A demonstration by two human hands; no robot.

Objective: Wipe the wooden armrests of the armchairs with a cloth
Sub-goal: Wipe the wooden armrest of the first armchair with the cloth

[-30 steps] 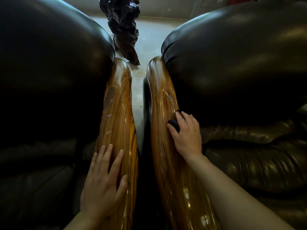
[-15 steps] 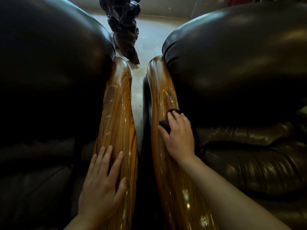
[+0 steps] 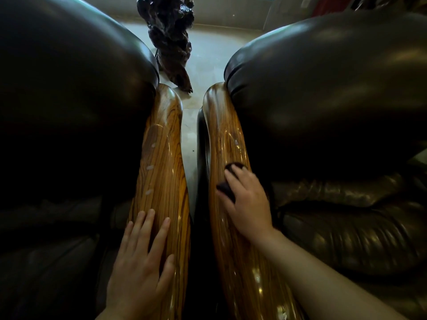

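Observation:
Two glossy striped wooden armrests run side by side up the middle of the head view. My right hand presses a small dark cloth onto the right armrest, about halfway along it; the hand covers most of the cloth. My left hand lies flat with fingers spread on the near part of the left armrest and holds nothing. Small pale spots dot the left armrest above my fingers.
Dark leather cushions flank the armrests: the left armchair and the right armchair. A narrow gap showing pale floor separates them. A dark gnarled wooden sculpture stands on the floor beyond the gap.
My right hand has slid the cloth leftward and slightly toward me across the right armrest. My left hand has stayed in place.

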